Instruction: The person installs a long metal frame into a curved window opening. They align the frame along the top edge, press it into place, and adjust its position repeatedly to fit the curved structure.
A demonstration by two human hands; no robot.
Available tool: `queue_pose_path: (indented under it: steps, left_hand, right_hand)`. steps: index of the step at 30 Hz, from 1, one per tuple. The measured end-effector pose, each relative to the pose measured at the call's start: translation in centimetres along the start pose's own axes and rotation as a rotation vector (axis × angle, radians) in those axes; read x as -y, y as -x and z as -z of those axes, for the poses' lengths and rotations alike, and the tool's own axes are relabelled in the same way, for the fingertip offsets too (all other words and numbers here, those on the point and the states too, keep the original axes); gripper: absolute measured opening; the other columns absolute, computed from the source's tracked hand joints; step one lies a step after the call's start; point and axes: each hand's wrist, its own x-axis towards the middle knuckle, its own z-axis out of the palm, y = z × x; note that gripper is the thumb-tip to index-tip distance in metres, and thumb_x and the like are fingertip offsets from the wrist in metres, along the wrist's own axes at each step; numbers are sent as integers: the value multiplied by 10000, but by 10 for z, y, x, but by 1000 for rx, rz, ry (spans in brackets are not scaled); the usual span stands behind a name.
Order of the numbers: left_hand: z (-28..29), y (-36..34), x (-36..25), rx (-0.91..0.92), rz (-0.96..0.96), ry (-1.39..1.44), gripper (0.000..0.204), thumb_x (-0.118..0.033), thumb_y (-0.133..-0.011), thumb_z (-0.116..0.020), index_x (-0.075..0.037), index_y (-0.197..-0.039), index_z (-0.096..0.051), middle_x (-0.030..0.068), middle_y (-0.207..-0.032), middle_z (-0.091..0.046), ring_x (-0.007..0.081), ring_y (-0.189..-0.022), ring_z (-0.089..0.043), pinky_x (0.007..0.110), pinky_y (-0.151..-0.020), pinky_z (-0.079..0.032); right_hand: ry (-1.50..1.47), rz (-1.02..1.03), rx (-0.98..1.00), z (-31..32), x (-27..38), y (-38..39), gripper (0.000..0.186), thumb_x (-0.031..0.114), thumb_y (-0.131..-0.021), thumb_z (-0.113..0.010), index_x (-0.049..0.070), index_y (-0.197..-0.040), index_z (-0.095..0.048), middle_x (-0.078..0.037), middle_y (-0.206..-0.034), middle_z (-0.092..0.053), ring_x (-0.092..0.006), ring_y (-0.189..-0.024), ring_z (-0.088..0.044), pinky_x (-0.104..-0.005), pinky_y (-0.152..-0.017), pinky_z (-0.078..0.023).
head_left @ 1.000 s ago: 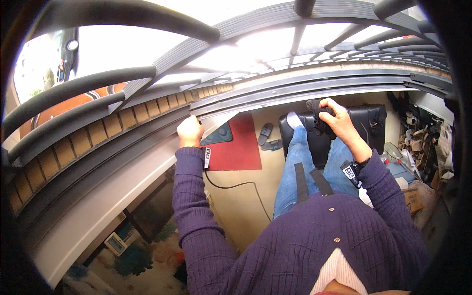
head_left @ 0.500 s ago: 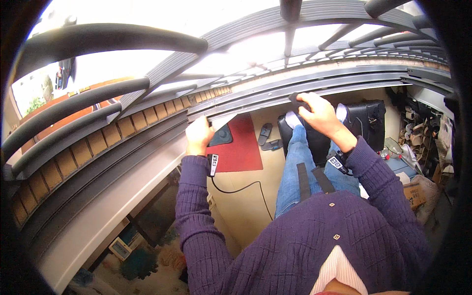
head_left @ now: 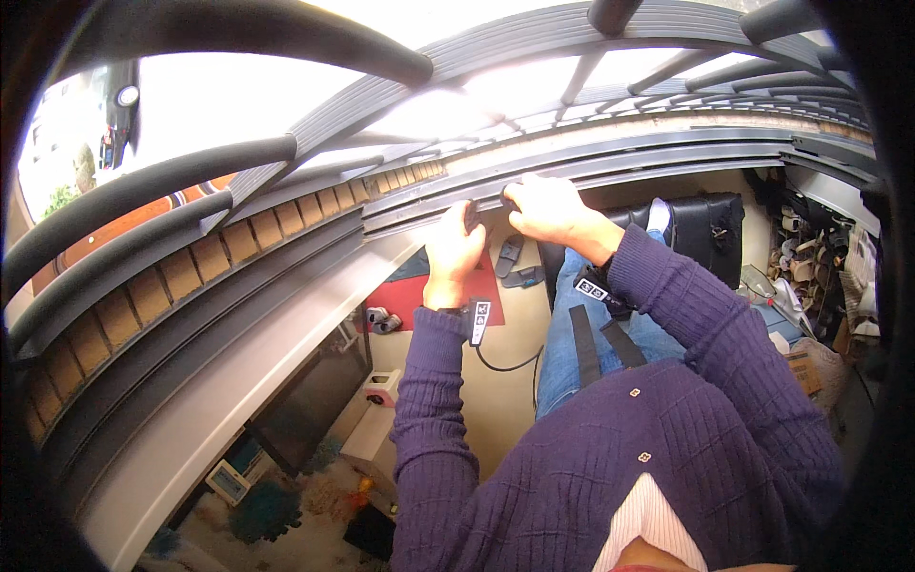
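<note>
Both my hands are over the grey window frame rails (head_left: 581, 170), close beside each other. My left hand (head_left: 450, 255) is closed at the near edge of the rails, with a small dark piece showing at its fingers. A little to its right, my right hand (head_left: 562, 217) is closed too, fingers curled, and another dark piece shows at its fingertips. I cannot make out what either piece is. A wrist device with a small panel (head_left: 479, 322) is on my left wrist, and a similar device (head_left: 592, 288) is at my right.
Grey safety bars (head_left: 362, 114) curve outside the window, above a tiled ledge (head_left: 214, 255). My feet are on a black padded seat (head_left: 710, 234). On the floor below lie a red mat (head_left: 405, 297) and dark slippers (head_left: 520, 276). Stacked shoes (head_left: 815, 253) stand at the right.
My left hand has moved right along the rails and my right hand has moved left, so the gap between them has narrowed. The view has shifted slightly.
</note>
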Motion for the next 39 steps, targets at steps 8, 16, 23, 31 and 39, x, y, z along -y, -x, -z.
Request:
queue_pose_path:
  steps: [8, 16, 23, 31, 39]
  left_hand:
    - [8, 0, -3, 53, 160, 209, 425, -121, -813, -619, -26, -1227, -628, 185, -1041, -700, 282, -961, -691, 355, -880, -529]
    - [0, 0, 9, -11, 61, 106, 413, -148, -800, -631, -38, -1198, -641, 185, -1013, -704, 311, -909, -691, 364, -851, -531]
    - [-2, 4, 8, -5, 57, 231, 326, -171, -856, -654, -46, -1158, -657, 178, -995, -699, 296, -915, -692, 370, -840, -535]
    - [2, 0, 1, 17, 185, 638, 301, -156, -826, -639, -29, -1096, -675, 108, -933, -686, 196, -845, -657, 316, -795, -520]
    - [25, -8, -9, 95, 190, 577, 229, -136, -771, -636, -3, -953, -675, 75, -818, -660, 171, -748, -599, 304, -738, -492]
  right_hand:
    - [-75, 22, 30, 15, -12, 5, 370, 285, -872, -572, 84, -1169, -662, -171, -1047, -671, -337, -983, -661, -434, -868, -536]
    - [96, 38, 139, -3, 9, -16, 370, 296, -850, -576, 43, -1105, -663, -192, -983, -676, -355, -926, -664, -460, -826, -539]
    - [-94, 80, 52, -15, 26, -29, 299, 294, -785, -569, 40, -851, -712, -201, -844, -697, -372, -813, -684, -457, -756, -550]
    - [-277, -46, 255, -19, 12, -47, 376, 341, -801, -573, 24, -950, -710, -209, -910, -706, -335, -845, -683, -432, -774, -528]
    - [-801, -211, 275, -11, -3, -38, 423, 245, -806, -680, 16, -1162, -681, -126, -1122, -692, -220, -999, -633, -356, -886, -505]
